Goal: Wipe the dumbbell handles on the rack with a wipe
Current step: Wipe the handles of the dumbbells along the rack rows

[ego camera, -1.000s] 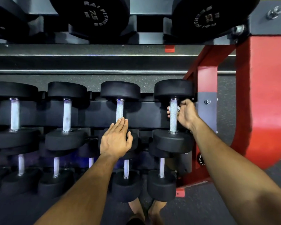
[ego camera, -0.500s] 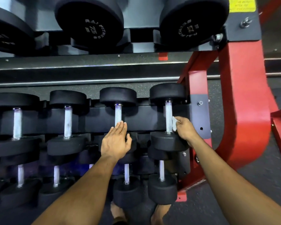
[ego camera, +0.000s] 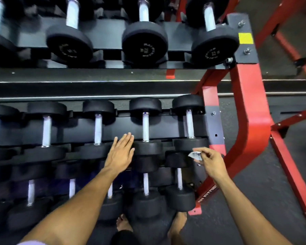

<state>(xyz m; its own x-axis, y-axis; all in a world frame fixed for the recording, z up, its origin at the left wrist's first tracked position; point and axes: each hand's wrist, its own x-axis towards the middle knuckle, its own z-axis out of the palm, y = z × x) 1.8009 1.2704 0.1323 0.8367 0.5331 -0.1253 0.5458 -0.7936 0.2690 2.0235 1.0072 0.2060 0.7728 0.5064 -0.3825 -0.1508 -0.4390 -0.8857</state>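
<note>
Since the earlier frames, the right hand (ego camera: 210,160) has been drawn off the handle of the end dumbbell and is now held clear of it, lower and to the right, while more of the top tier has come into view.

A red and dark grey rack (ego camera: 251,110) fills the view, with three tiers of black dumbbells laid across it. On the top tier, large dumbbells (ego camera: 145,41) are seen with their round ends facing forward. On the middle tier, a row of smaller dumbbells is set side by side, each with a pale metal handle. The end dumbbell (ego camera: 190,124) stands just beside the red upright, and its neighbour (ego camera: 145,127) is next on the left. A lower tier is partly hidden behind the arms.

The left hand (ego camera: 121,153) is laid flat, fingers straight and together, against the near end of a middle-tier dumbbell, just left of the neighbour's handle; nothing is held in it.

The right hand is curled, and a small crumpled white wipe (ego camera: 194,154) is pinched between thumb and fingers (ego camera: 204,152). The wipe is held in front of the near end of the end dumbbell, apart from its handle.

Bare toes (ego camera: 124,225) are seen on the dark floor at the bottom edge.
</note>
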